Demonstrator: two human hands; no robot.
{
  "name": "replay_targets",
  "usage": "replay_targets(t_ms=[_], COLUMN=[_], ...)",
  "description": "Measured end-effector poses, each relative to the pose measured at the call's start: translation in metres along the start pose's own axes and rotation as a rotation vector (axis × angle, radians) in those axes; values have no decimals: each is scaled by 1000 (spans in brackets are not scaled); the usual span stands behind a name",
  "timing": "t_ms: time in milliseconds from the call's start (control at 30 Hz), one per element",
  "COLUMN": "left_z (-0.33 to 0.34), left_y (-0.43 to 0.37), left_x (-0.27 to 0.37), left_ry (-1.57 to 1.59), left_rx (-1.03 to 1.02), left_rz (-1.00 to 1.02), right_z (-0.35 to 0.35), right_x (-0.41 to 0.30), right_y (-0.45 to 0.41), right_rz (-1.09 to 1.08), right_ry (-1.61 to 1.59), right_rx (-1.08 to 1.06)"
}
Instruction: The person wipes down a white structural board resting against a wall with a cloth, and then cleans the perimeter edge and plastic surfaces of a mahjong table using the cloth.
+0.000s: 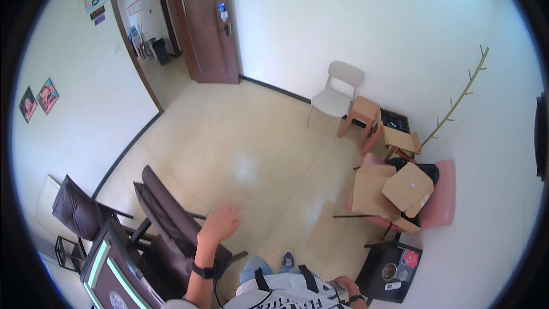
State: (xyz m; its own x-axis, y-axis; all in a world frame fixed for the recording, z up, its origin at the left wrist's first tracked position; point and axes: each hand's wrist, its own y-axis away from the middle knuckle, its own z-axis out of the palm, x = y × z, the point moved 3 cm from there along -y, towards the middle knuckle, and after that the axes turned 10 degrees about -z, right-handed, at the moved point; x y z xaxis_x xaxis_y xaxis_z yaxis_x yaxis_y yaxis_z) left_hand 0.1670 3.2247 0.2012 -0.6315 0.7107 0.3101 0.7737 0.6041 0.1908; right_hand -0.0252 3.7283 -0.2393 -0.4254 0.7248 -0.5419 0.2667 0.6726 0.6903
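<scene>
My left hand point(221, 223) is raised in front of me at lower centre, over the tiled floor, slightly blurred. Nothing shows in it, and its fingers look loosely bent. A black band circles that wrist. Low at my right side is my right hand point(346, 285), close to my white top and the black side table point(364, 275); its fingers are partly hidden, so a grip cannot be told. Beside my left arm stands a dark padded chair point(171, 214). On the side table lie a white remote control point(392, 286), a round dish point(389, 271) and a pink packet point(410, 258).
Open cardboard boxes point(371, 189) lie on a pink chair point(441, 197) at right. Beyond are wooden stools point(365, 108), a pale chair point(332, 102) and a branched coat stand point(459, 103). A brown door point(208, 30) stands open at the back. A dark-topped table point(124, 266) is at lower left.
</scene>
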Motion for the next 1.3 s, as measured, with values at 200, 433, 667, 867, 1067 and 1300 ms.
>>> replay_targets(t_ms=[200,433,667,867,1067,1300], left_z=[157,259,241,124,45,194], left_y=[-2,-120,-303,-487,-609,-637], left_x=[-118,-189,-172,-74,-56,-275], left_ry=[-254,178,332,410,611,385], left_rx=[-337,-730,-253,-160,-251,-206], left_rz=[-413,-452,-273,151,112,-349], right_z=[-68,-150,-340,-430,-486,-553], right_x=[59,-43,-46,-19,-146,-172], right_y=[-54,-102,-263,-352,-380,-461], right_rz=[230,150,435,-183,194,97], right_ry=[-603,-1116,-190,474,-734,-1128], right_rx=[94,196,-52,-5,237,404])
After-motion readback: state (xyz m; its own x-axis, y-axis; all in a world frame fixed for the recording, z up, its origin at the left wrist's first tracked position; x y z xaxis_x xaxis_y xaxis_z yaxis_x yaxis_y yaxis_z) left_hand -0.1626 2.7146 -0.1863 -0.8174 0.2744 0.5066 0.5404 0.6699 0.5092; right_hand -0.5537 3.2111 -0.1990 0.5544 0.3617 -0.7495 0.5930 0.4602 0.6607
